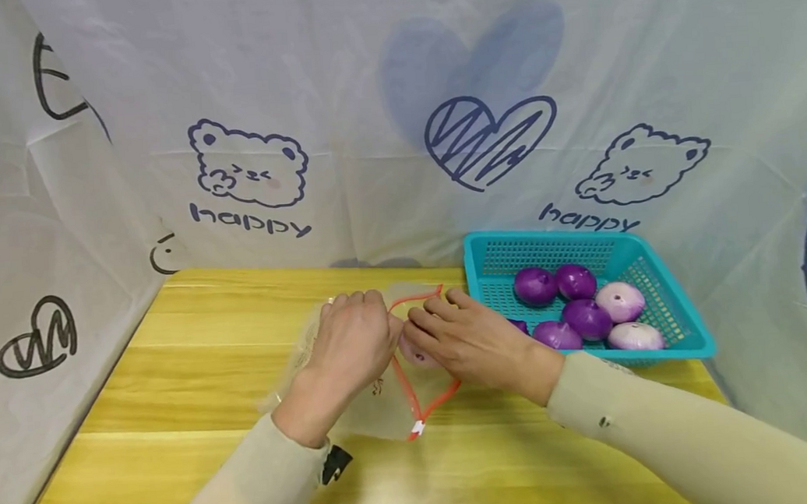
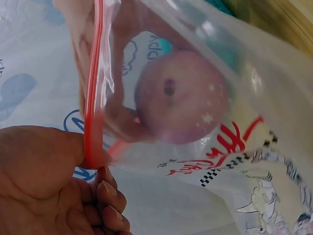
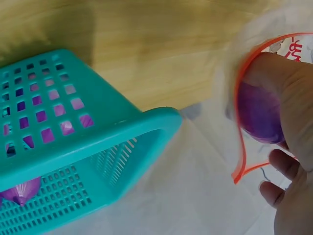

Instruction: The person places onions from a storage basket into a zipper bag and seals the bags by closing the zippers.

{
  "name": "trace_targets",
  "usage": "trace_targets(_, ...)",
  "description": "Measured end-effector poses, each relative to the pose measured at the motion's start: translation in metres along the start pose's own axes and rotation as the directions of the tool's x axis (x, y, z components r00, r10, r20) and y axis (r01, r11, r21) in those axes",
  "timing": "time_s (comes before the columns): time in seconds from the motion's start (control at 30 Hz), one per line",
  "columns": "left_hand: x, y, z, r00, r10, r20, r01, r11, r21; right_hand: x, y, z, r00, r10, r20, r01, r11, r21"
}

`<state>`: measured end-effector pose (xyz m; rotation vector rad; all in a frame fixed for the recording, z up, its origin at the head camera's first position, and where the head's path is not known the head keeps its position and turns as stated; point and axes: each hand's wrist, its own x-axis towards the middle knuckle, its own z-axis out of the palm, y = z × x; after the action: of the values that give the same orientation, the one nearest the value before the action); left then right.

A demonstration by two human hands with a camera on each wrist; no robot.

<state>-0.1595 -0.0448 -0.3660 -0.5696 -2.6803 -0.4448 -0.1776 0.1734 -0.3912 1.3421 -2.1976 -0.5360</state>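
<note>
Several onions [image 1: 586,320] in teal basket [image 1: 677,303]; one onion [image 2: 195,105] in bag [image 1: 367,412]

The head view is bright and evenly lit, with light falling from above. A pale glare spreads over the table [image 1: 192,337] by its near edge, and a soft, faint shadow lies below the right sleeve [image 1: 668,421]. Details there are fairly sharp, though the bag [image 1: 368,410] looks milky. The left wrist view is dimmer and greyer; white glints streak the film beside the red zip strip [image 2: 93,88], and the onion [image 2: 181,98] behind it appears hazy. In the right wrist view, focus is soft, a brownish shadow darkens the table near the basket [image 3: 78,147], and the bag's outer edge blurs.
</note>
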Motion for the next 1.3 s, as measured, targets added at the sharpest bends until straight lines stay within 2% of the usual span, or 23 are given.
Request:
trace_targets(0.07, 0.0, 0.0, 0.0, 0.999, 0.015, -0.032, -0.015, 1.0, -0.002, 0.0, 0.001, -0.001, 0.999, -0.014, 0.032, 0.014, 1.0, -0.003)
trace_targets(0.13, 0.0, 0.0, 0.0, 0.999, 0.018, -0.037, -0.018, 1.0, -0.007, 0.0, 0.001, -0.001, 0.998, -0.021, 0.055, 0.021, 1.0, -0.005)
trace_targets(0.3, 0.002, 0.0, -0.002, 1.0, -0.017, 0.004, 0.017, 1.0, -0.017, -0.001, 0.003, -0.001, 0.997, -0.003, 0.072, 0.002, 1.0, 0.014)
trace_targets(0.4, 0.003, 0.0, -0.005, 0.999, -0.042, 0.018, 0.042, 0.999, -0.023, -0.004, 0.003, -0.001, 0.997, 0.054, 0.058, -0.054, 0.998, 0.01)
trace_targets(0.47, 0.004, 0.0, -0.007, 0.998, -0.054, 0.022, 0.055, 0.998, -0.028, -0.006, 0.002, 0.0, 0.991, 0.126, 0.043, -0.127, 0.992, 0.006)
trace_targets(0.53, 0.005, 0.001, -0.009, 0.997, -0.071, 0.029, 0.072, 0.997, -0.038, -0.007, 0.001, 0.001, 0.974, 0.227, 0.023, -0.228, 0.974, 0.011)
trace_targets(0.67, 0.006, 0.001, -0.013, 0.992, -0.108, 0.069, 0.112, 0.992, -0.059, -0.01, -0.001, 0.003, 0.911, 0.411, -0.024, -0.409, 0.911, 0.05)
trace_targets(0.73, 0.006, 0.001, -0.015, 0.989, -0.123, 0.087, 0.129, 0.989, -0.067, -0.01, -0.003, 0.006, 0.89, 0.453, -0.053, -0.449, 0.89, 0.072)
trace_targets(0.8, 0.005, 0.002, -0.016, 0.987, -0.126, 0.095, 0.132, 0.99, -0.059, -0.009, -0.004, 0.009, 0.877, 0.474, -0.077, -0.466, 0.879, 0.101)
trace_targets(0.9, -0.001, 0.006, -0.015, 0.999, -0.027, 0.024, 0.027, 0.999, 0.028, -0.006, -0.005, 0.014, 0.856, 0.509, -0.084, -0.496, 0.857, 0.143)
trace_targets(0.97, -0.006, 0.01, -0.013, 0.995, 0.085, -0.055, -0.077, 0.988, 0.133, -0.003, -0.005, 0.017, 0.845, 0.532, -0.059, -0.517, 0.839, 0.169)
trace_targets(1.03, -0.012, 0.014, -0.012, 0.97, 0.201, -0.136, -0.164, 0.957, 0.241, 0.002, -0.006, 0.019, 0.839, 0.543, -0.022, -0.53, 0.826, 0.192)
trace_targets(1.1, -0.015, 0.019, -0.013, 0.945, 0.268, -0.186, -0.207, 0.933, 0.296, 0.006, -0.007, 0.02, 0.846, 0.533, 0.015, -0.524, 0.826, 0.207)
trace_targets(1.2, -0.014, 0.019, -0.013, 0.926, 0.309, -0.215, -0.232, 0.918, 0.32, 0.012, -0.01, 0.02, 0.857, 0.513, 0.05, -0.509, 0.828, 0.234)
trace_targets(1.27, -0.012, 0.013, -0.013, 0.932, 0.302, -0.201, -0.229, 0.919, 0.321, 0.014, -0.011, 0.02, 0.856, 0.512, 0.071, -0.512, 0.821, 0.254)
trace_targets(1.3, -0.01, 0.009, -0.015, 0.941, 0.285, -0.181, -0.217, 0.921, 0.323, 0.014, -0.012, 0.02, 0.854, 0.513, 0.085, -0.516, 0.815, 0.264)
